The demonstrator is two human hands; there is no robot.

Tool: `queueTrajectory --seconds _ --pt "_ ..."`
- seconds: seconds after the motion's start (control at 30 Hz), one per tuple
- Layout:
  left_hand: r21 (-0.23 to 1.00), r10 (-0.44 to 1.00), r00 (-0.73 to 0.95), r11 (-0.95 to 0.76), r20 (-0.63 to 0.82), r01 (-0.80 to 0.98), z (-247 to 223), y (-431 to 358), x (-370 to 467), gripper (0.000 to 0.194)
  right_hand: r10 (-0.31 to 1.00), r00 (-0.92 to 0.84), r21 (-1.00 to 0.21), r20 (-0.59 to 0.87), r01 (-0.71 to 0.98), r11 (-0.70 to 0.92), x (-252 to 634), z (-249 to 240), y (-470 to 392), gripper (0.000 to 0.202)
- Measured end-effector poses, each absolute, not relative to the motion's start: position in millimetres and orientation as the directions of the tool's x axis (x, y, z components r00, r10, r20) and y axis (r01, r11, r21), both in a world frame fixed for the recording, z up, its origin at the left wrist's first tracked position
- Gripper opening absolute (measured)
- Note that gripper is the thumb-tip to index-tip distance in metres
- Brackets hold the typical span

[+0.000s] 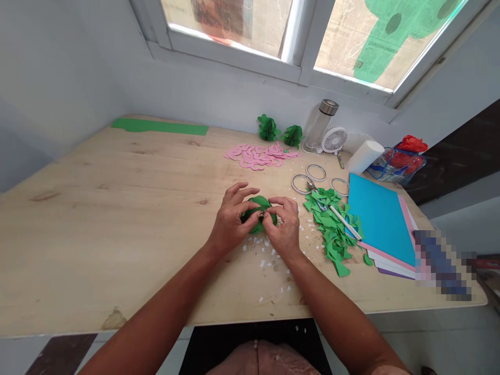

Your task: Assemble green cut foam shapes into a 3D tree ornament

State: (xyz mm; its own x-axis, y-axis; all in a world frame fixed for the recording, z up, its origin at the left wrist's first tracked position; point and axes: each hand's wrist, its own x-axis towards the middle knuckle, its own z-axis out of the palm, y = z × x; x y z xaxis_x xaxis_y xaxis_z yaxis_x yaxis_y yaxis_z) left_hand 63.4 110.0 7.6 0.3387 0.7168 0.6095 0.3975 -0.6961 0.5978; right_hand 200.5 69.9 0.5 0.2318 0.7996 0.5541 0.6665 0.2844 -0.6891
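Both hands meet over a green paper craft piece [258, 201] at the middle of the wooden table. My left hand [233, 213] grips its left side, thumb and fingers closed on the paper. From the right, my right hand [286, 226] pinches the same piece near its centre, fingertips close to the left thumb. The exact fold between the fingertips is too small to make out. Small white paper bits [262, 263] lie scattered below and around the hands. Two finished-looking green paper honeycomb shapes [267, 128] stand by the wall.
Pink paper cutouts [261, 156] lie behind the hands. On the right are green scraps [334, 234], scissors [318, 200], a white pen-like stick [346, 223], tape rolls [316, 172] and coloured sheets [378, 219]. A bottle [318, 125], small fan [334, 139] and green strip [164, 126] sit along the back.
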Motion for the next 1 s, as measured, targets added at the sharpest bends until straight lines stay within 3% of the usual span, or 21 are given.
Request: queueTrajectory --seconds 0.3,0.57,1.0 --pt "0.761 0.826 0.241 -0.564 0.510 0.321 9.4 116.3 56.8 0.008 0.752 0.260 -0.678 0.605 0.663 0.316 208.2 6.9 69.0 0.011" --pt "0.925 0.905 0.255 -0.371 0.340 0.085 6.2 118.6 52.8 0.013 0.737 0.387 -0.766 0.555 0.584 0.270 218.0 5.3 73.0 0.008" --pt "0.973 0.927 0.296 -0.217 0.229 -0.072 11.2 116.1 51.2 0.015 0.811 0.470 -0.905 0.348 0.395 0.159 222.5 -1.9 78.5 0.019"
